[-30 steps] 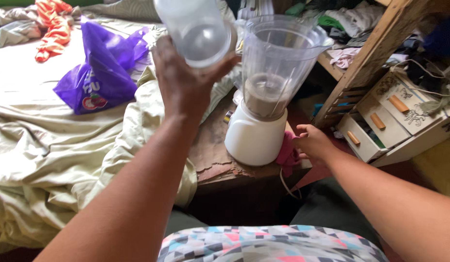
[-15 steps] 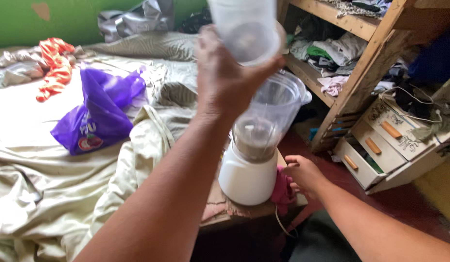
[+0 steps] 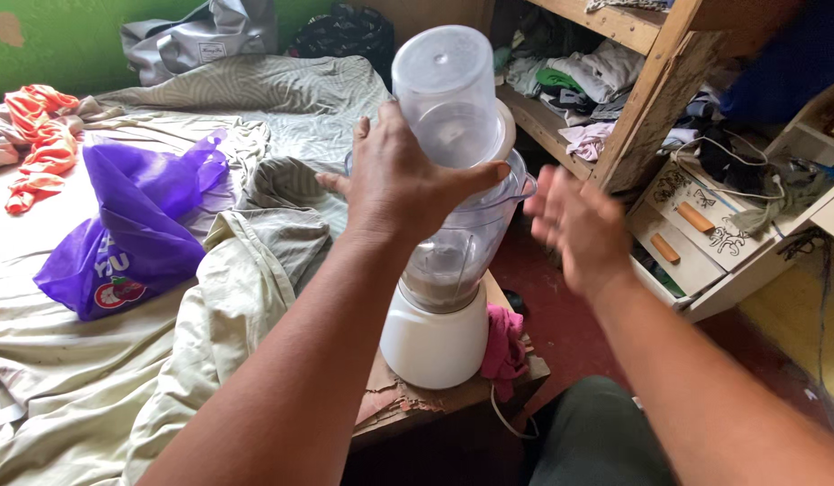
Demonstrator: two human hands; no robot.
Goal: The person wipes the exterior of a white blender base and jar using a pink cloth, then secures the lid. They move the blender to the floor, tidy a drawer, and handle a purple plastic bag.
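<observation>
Head | left hand (image 3: 394,184) holds lid (image 3: 448,94) | blender (image 3: 444,279) | purple bag (image 3: 120,234)

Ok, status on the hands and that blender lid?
Left hand holds lid above blender jar. Right hand open, blurred, beside jar. Jar mouth unobstructed.

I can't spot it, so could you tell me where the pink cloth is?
The pink cloth lies on the wooden stand, touching the white blender base on its right side.

single head cam, looks down-forward, close over blender (image 3: 444,270)
</observation>
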